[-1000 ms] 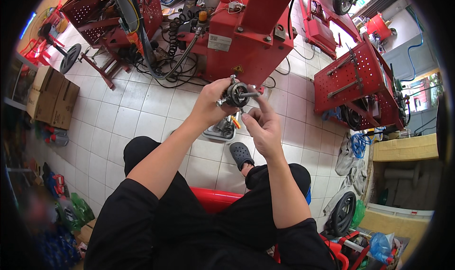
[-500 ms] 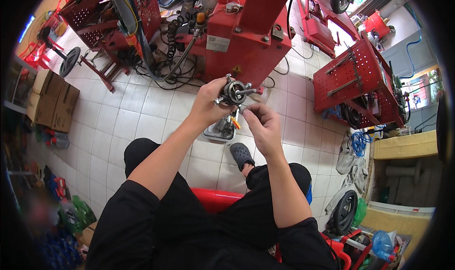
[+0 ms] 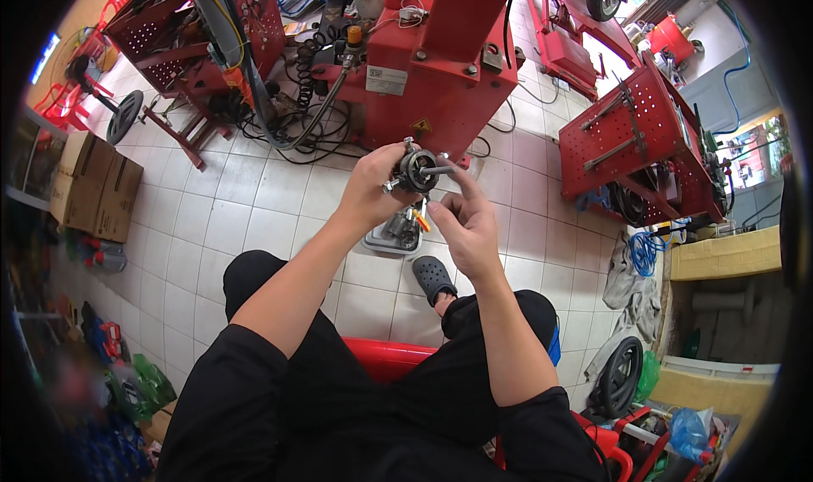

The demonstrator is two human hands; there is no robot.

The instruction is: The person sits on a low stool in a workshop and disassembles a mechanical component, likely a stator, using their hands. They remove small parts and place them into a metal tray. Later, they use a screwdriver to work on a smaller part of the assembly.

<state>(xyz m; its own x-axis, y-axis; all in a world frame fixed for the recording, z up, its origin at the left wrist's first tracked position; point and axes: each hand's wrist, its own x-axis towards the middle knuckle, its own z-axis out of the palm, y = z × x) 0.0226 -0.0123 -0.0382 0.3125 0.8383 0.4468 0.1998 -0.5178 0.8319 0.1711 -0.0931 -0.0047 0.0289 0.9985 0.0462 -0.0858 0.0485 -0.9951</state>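
My left hand point(image 3: 370, 186) is closed around the left side of a round dark metal part point(image 3: 412, 170) with a ring-shaped opening. Several silver bolts stick out from its rim, and a grey rod point(image 3: 440, 170) juts to the right. At its right side is my right hand point(image 3: 470, 224), index finger stretched up to the upper right edge by the rod and thumb apart below. Its other fingers are curled and partly hidden. Beneath the hands, a clear plastic tray point(image 3: 394, 247) of metal parts sits on the floor, with a yellow-orange piece point(image 3: 422, 221) above it.
A red machine point(image 3: 440, 84) with cables and hoses stands ahead. To the right is a red perforated tool cart point(image 3: 605, 156). Cardboard boxes point(image 3: 97, 186) stand at the left. My foot in a grey clog point(image 3: 434, 277) rests beside the tray on the tiled floor.
My right hand has opened from a pinch below the round metal part, its index finger now stretched up to the part's right edge. The left hand has kept its hold, with the part slightly turned.
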